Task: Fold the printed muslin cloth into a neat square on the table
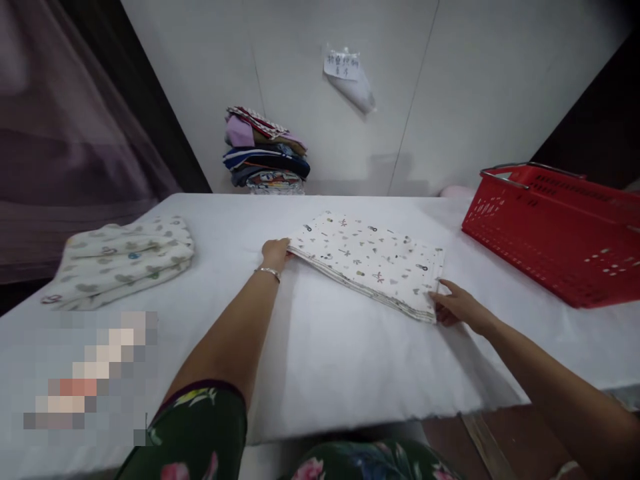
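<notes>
A folded white cloth [367,257] with small grey and coloured prints lies in several layers across the middle of the table. My left hand [276,251], with a bracelet at the wrist, grips its near left corner. At the near right corner, my right hand [453,305] pinches the layered edge between thumb and fingers. Some fingertips of both hands are hidden under or behind the fabric. To the left rests another cloth [125,257], cream with leaf-like prints, loosely folded and apart from my hands.
A red plastic basket [555,233] with a metal handle stands at the right on the white-covered table [320,373]. Behind the far edge rises a stack of folded fabrics [267,153]. A plastic packet [350,77] hangs on the wall. Pixelation hides a patch at lower left.
</notes>
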The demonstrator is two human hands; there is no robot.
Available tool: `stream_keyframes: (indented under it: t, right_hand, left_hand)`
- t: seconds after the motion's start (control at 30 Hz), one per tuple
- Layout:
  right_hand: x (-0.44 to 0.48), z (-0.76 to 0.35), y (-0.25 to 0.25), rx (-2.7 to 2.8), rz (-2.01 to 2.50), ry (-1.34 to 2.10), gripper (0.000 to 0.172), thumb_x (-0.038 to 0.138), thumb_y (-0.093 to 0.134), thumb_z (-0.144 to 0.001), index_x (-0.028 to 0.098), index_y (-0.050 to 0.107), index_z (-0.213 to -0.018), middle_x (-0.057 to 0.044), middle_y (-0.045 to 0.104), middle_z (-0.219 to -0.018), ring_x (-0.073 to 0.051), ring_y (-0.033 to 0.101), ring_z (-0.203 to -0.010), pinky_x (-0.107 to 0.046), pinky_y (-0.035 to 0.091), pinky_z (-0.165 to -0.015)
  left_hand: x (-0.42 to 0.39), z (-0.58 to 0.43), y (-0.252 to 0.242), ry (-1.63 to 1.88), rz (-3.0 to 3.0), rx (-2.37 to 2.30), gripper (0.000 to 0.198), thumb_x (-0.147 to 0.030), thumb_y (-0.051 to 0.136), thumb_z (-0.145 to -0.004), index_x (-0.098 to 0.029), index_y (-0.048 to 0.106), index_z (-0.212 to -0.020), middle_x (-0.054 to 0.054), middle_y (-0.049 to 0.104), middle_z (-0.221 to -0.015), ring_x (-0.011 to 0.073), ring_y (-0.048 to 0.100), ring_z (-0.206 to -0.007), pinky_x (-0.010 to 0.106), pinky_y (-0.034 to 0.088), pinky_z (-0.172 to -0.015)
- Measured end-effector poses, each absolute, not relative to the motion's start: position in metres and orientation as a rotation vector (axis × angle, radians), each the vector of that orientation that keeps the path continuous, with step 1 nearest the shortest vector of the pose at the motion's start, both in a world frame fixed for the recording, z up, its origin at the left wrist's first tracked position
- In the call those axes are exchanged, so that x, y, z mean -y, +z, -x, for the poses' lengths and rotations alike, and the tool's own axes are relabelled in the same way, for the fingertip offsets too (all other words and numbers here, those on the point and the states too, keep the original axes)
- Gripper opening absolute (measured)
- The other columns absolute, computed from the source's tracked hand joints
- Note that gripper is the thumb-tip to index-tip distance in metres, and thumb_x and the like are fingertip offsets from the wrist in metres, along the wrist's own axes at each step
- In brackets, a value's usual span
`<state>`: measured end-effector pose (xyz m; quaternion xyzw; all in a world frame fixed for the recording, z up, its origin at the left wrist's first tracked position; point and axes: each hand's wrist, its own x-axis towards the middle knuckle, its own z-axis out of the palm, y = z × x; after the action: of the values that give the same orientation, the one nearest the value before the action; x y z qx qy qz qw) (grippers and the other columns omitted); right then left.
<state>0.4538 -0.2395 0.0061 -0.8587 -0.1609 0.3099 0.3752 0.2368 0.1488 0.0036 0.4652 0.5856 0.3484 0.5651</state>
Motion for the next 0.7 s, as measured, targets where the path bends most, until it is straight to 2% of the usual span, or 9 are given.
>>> stream_keyframes:
  t: [0.13, 0.27, 0.43, 0.53, 0.6, 0.7]
  right_hand:
    - [0.242, -0.429, 0.009, 0.481, 2.195, 0.773, 0.091, 0.042, 0.067, -0.076, 0.019, 0.014, -0.147, 0.002, 0.059, -0.059, -0.016, 0.058, -0.049, -0.027, 0.051, -0.044]
    - [0.243, -0.424, 0.003, 0.476, 2.182, 0.741, 0.096, 0.042, 0.067, -0.074, 0.018, 0.01, -0.148, 0.002, 0.058, -0.06, -0.015, 0.055, -0.048, -0.026, 0.049, -0.043]
    - [0.244, -0.427, -0.007, 0.604, 2.272, 0.704, 0.094, 0.052, 0.06, -0.077, 0.016, 0.009, -0.148, 0.001, 0.059, -0.061, -0.017, 0.057, -0.049, -0.028, 0.047, -0.044]
    - [0.246, -0.428, -0.009, 0.818, 2.476, 0.553, 0.085, 0.057, 0.05, -0.08, 0.014, 0.019, -0.146, 0.0, 0.06, -0.06, -0.019, 0.057, -0.049, -0.03, 0.046, -0.047]
    - [0.248, -0.426, -0.01, 1.004, 2.59, 0.262, 0.073, 0.057, 0.044, -0.083, 0.015, 0.032, -0.142, -0.003, 0.063, -0.068, -0.02, 0.059, -0.055, -0.031, 0.045, -0.052]
    - [0.247, -0.418, -0.012, 1.264, 2.502, -0.142, 0.053, 0.052, 0.04, -0.086, 0.02, 0.05, -0.127, -0.008, 0.064, -0.095, -0.022, 0.062, -0.075, -0.032, 0.047, -0.059]
  left_hand:
    - [-0.146, -0.22, -0.003, 0.85, -1.188, -1.419, 0.03, -0.03, 0.056, -0.087, -0.014, 0.055, -0.112, 0.006, 0.06, -0.107, 0.0146, 0.061, -0.086, 0.032, 0.055, -0.07]
    - [-0.142, -0.202, -0.012, 0.813, -1.26, -1.48, 0.031, -0.031, 0.056, -0.087, -0.014, 0.054, -0.113, 0.007, 0.059, -0.106, 0.0143, 0.06, -0.084, 0.031, 0.054, -0.069]
    - [-0.144, -0.189, -0.014, 0.773, -1.433, -1.518, 0.03, -0.031, 0.056, -0.087, -0.014, 0.054, -0.112, 0.006, 0.061, -0.101, 0.0122, 0.06, -0.078, 0.028, 0.054, -0.065]
    - [-0.144, -0.18, -0.014, 0.697, -1.55, -1.569, 0.03, -0.03, 0.06, -0.083, -0.011, 0.056, -0.106, 0.007, 0.063, -0.093, 0.0152, 0.062, -0.075, 0.03, 0.053, -0.064]
    - [-0.141, -0.172, -0.013, 0.685, -1.666, -1.583, 0.034, -0.032, 0.063, -0.079, -0.01, 0.057, -0.105, 0.011, 0.064, -0.093, 0.021, 0.063, -0.081, 0.034, 0.053, -0.068]
    - [-0.13, -0.163, -0.009, 0.754, -1.912, -1.559, 0.042, -0.037, 0.058, -0.081, -0.011, 0.054, -0.114, 0.018, 0.057, -0.115, 0.0301, 0.056, -0.107, 0.043, 0.047, -0.086]
